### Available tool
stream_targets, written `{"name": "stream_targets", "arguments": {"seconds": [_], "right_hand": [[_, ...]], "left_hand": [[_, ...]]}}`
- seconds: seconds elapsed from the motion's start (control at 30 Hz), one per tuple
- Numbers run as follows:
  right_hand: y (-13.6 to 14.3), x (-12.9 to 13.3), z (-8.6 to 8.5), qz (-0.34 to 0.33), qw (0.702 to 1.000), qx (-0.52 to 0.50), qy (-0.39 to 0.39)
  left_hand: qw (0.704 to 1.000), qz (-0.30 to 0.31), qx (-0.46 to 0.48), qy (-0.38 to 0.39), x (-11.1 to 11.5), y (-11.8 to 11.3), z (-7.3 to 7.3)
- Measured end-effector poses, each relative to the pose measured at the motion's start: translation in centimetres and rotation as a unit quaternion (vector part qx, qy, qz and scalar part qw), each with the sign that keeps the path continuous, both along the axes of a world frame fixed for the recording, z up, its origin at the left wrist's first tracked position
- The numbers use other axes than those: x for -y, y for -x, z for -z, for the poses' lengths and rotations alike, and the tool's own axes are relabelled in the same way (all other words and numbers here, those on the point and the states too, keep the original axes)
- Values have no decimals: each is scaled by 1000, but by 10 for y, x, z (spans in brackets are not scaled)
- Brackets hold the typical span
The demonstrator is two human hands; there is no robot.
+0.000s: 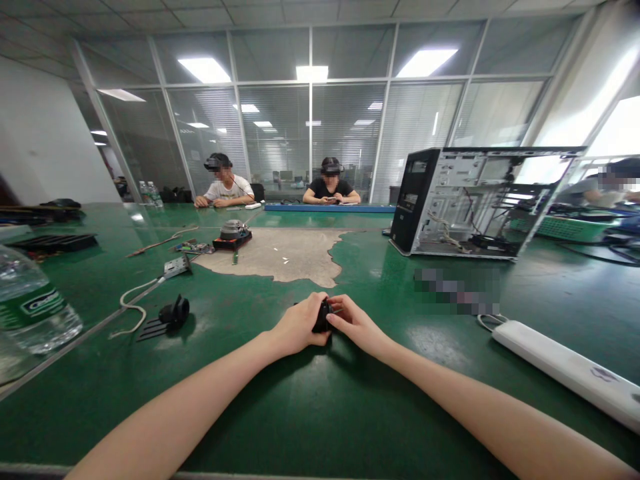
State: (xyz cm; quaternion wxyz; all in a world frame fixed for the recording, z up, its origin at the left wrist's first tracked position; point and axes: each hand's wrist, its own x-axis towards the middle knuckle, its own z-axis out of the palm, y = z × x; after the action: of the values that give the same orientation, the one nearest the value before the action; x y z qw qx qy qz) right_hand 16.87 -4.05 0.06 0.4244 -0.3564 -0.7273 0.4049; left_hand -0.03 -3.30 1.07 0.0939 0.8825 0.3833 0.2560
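Between my two hands, just above the green table (280, 427), is a small black part (321, 319) whose kind I cannot make out. My left hand (302, 323) wraps round it from the left, thumb below and fingers over the top. From the right, my right hand (356, 321) presses its thumb and fingertips against the same part. Much of it is hidden by the fingers. To the left on the table lies another black piece (173, 313) with a round end and several flat prongs. A metal-cased connector (177, 265) with a white cable lies behind that piece.
An open computer case (417, 200) stands at the right, behind a white power strip (565, 367). A water bottle (37, 300) is at the left edge. Beyond a bare patch (300, 257) of tabletop, two people sit at the far side; another person is at the far right.
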Motion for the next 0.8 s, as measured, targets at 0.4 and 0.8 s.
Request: {"name": "stream_targets", "arguments": {"seconds": [0.4,0.8], "right_hand": [[0,0,-1,27,1000,-3,-15],[0,1,-2,27,999,-19,-10]], "left_hand": [[1000,-5,-3,2,-1,-1,1],[1000,3,-7,-12,-3,-1,3]]}}
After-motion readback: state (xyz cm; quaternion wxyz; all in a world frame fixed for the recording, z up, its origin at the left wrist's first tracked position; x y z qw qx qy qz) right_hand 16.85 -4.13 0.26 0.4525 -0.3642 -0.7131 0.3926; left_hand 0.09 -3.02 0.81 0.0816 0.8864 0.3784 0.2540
